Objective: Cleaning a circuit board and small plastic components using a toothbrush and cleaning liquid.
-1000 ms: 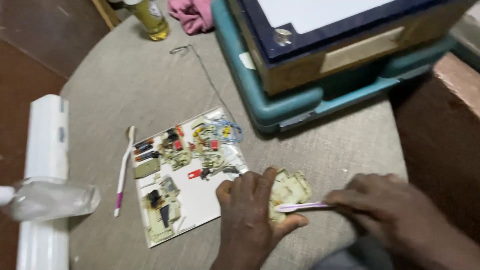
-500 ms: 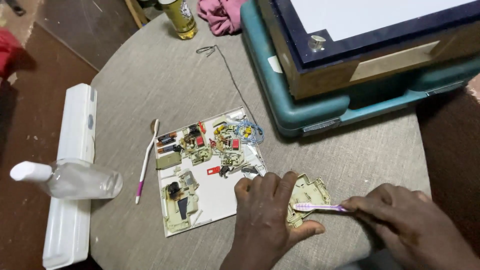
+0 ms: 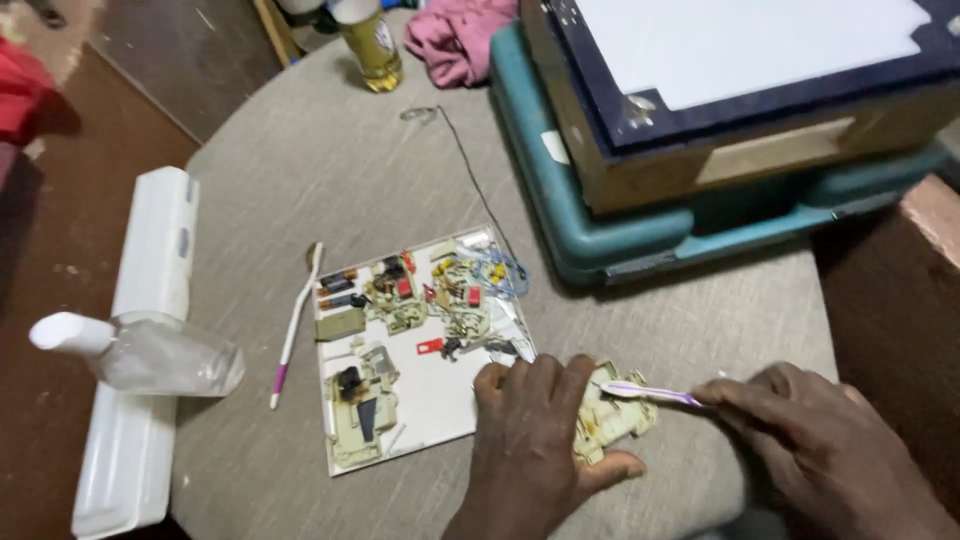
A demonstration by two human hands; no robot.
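My left hand point(image 3: 535, 445) presses down on a small pale-green circuit board point(image 3: 615, 420) on the round grey table point(image 3: 350, 180), gripping it between thumb and fingers. My right hand point(image 3: 815, 440) holds a purple-handled toothbrush point(image 3: 650, 393) whose head rests on that board. Just left of my left hand lies a white sheet point(image 3: 430, 385) covered with several small circuit boards and loose electronic parts.
A second white-and-pink toothbrush point(image 3: 295, 325) lies left of the sheet. A clear plastic bottle point(image 3: 150, 355) rests on a long white casing point(image 3: 145, 350) at the left edge. A teal case point(image 3: 600, 235) bearing a dark box fills the far right. A yellow bottle point(image 3: 370, 45) and pink cloth point(image 3: 455, 40) sit at the back.
The view has shifted so the table's left side shows more. Both hands keep their hold on the board and toothbrush, with the brush head a little further onto the board.
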